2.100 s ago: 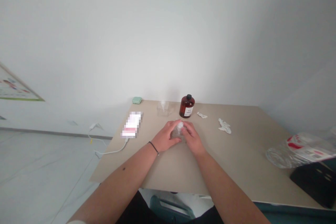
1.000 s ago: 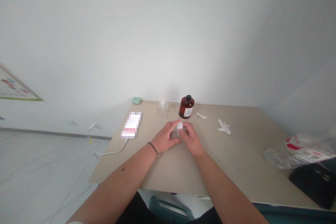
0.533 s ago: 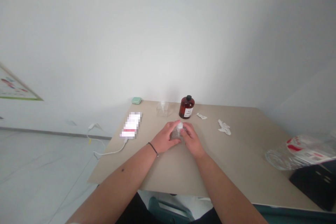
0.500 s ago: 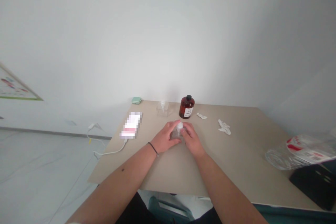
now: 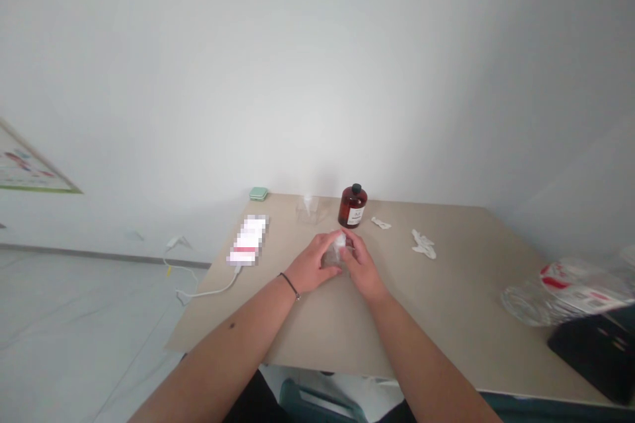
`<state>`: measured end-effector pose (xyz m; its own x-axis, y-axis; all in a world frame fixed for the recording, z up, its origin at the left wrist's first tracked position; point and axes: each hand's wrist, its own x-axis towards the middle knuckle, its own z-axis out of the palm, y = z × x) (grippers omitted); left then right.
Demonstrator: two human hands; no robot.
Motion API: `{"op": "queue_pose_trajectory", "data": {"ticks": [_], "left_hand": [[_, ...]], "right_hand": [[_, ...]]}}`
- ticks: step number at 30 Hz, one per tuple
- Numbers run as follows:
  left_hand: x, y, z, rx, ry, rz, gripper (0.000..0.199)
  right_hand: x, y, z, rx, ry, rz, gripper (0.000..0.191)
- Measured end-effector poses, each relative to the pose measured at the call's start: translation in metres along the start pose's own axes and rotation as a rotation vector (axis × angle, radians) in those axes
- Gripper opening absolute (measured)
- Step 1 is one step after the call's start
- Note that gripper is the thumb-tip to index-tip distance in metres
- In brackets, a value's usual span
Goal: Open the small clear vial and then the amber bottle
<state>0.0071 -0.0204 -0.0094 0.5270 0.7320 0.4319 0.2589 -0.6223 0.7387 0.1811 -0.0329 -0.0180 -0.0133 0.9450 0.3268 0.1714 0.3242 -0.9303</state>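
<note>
Between my hands, on the table, is a small clear square bottle (image 5: 331,258) with a white top (image 5: 340,240). My left hand (image 5: 313,263) curves around its left side, with the thumb along the near face. My right hand (image 5: 364,267) closes on the right side, thumb and fingers at the white top. Fingers cover much of the bottle. Just behind stands a brown bottle (image 5: 352,207) with a black cap and white label. A similar clear square container (image 5: 307,210) with a whitish piece in it is farther back on the left.
On the left of the table (image 5: 446,317) lies a phone (image 5: 249,240) with a white cable (image 5: 218,291). A green case (image 5: 258,193) sits by the wall. Crumpled white tissues (image 5: 423,244) lie right of centre. Near the right edge are a clear plastic bottle (image 5: 570,291) and a black object (image 5: 595,357).
My right fingers have shifted slightly over the white top. Both hands stay around the clear bottle. The tabletop things appear slightly lower in view.
</note>
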Motion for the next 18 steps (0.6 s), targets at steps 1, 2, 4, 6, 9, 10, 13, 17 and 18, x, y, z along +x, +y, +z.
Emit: {"op": "queue_pose_trajectory", "data": {"ticks": [1, 2, 4, 6, 9, 10, 13, 17, 18], "left_hand": [[0.0000, 0.0001, 0.0000, -0.001, -0.001, 0.000, 0.085], [0.0000, 0.0003, 0.0001, -0.002, 0.000, -0.003, 0.085], [-0.0001, 0.0009, 0.0002, -0.002, -0.001, -0.009, 0.086], [-0.0002, 0.0017, 0.0002, -0.003, 0.001, -0.013, 0.087], [-0.0001, 0.0022, 0.0003, -0.013, 0.003, -0.011, 0.087], [0.0001, 0.0022, 0.0004, -0.016, 0.005, -0.008, 0.087], [0.0004, 0.0021, 0.0003, -0.014, 0.004, -0.005, 0.086], [0.0005, 0.0024, 0.0001, -0.007, -0.002, -0.018, 0.085], [0.0004, 0.0024, 0.0001, -0.009, -0.002, -0.018, 0.085]], "right_hand": [[-0.0003, 0.0002, -0.0004, 0.004, 0.004, 0.010, 0.057], [-0.0004, 0.0004, -0.0008, 0.006, 0.013, 0.021, 0.055], [-0.0005, 0.0009, -0.0015, 0.009, 0.030, 0.046, 0.053], [-0.0004, 0.0016, -0.0017, 0.014, 0.025, 0.061, 0.055], [-0.0005, 0.0022, -0.0012, 0.003, 0.004, 0.046, 0.063], [-0.0007, 0.0022, -0.0011, -0.005, 0.001, 0.034, 0.063], [-0.0012, 0.0018, -0.0015, -0.014, 0.004, 0.008, 0.055], [-0.0007, 0.0035, -0.0018, 0.013, 0.034, 0.056, 0.051], [-0.0005, 0.0041, -0.0015, 0.017, 0.034, 0.061, 0.053]]}}
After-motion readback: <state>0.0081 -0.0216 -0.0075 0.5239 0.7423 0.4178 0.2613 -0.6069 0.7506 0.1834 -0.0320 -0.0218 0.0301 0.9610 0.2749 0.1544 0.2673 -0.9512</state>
